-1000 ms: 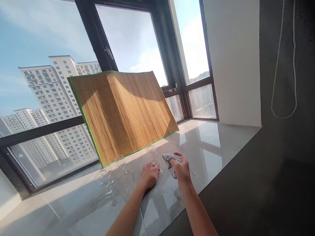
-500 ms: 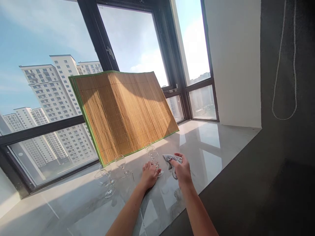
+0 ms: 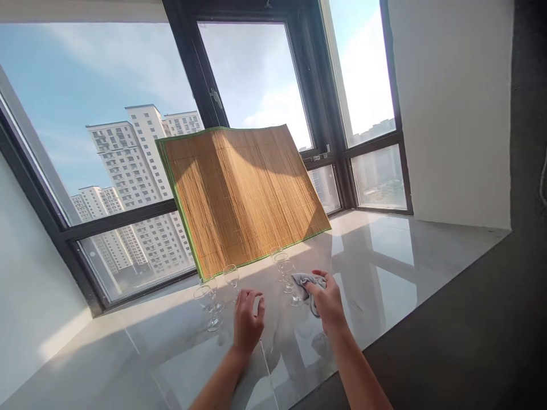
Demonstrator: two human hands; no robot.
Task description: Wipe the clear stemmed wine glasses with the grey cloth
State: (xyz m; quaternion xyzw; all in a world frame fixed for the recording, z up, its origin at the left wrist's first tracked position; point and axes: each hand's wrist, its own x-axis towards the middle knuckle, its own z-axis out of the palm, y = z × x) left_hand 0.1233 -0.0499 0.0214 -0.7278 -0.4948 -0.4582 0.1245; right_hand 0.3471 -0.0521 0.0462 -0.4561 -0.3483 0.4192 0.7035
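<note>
My left hand [image 3: 249, 323] is raised over the sill with nothing in it, its fingers loosely curled and thumb apart. Just left of it stand clear stemmed glasses: a front glass [image 3: 213, 326], another right behind it, and a third glass [image 3: 231, 276] partly covered by my fingers. My right hand [image 3: 329, 300] is closed around a crumpled grey cloth [image 3: 304, 282]. To the left of the cloth, a second cluster of upright glasses stands in a row, the nearest glass [image 3: 294, 299] close to the cloth's edge. Whether cloth and glass touch, I cannot tell.
A bamboo mat [image 3: 252, 193] with green edging leans against the dark window frame [image 3: 188, 62] behind the glasses. The glossy tiled sill [image 3: 376, 273] runs right toward a white wall [image 3: 453, 125]. Its front edge drops to a dark area at lower right.
My left hand has let go of the nearest glass in the right cluster and moved left toward the other glasses. My right hand keeps the cloth. The view has turned left.
</note>
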